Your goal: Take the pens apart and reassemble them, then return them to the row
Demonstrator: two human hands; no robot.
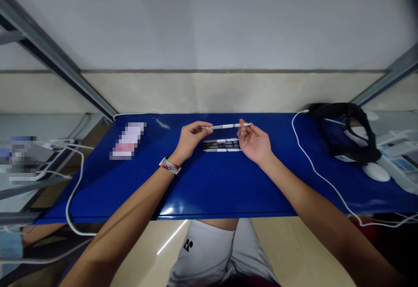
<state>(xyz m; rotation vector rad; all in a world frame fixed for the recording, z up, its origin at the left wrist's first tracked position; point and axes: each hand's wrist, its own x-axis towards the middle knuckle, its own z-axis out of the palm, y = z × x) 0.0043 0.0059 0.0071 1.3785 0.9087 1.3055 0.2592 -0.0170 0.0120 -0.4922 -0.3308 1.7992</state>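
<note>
A slim white and grey pen (227, 126) is held level above the blue tabletop (209, 182), stretched between both hands. My left hand (192, 136) pinches its grey tip end between thumb and fingers. At the other end, my right hand (254, 141) has its fingers closed on the white end, palm turned up. Just below, several similar pens (222, 145) lie side by side on the table. Their right ends are partly hidden behind my right hand. A colourful woven band (170, 165) circles my left wrist.
A blurred-out pink and white item (128, 141) lies at the left. On the right are a black headset (346, 130), a white rounded device (376, 172) and a white cable (313, 171) running over the front edge. Another white cable (75, 191) hangs at the left edge.
</note>
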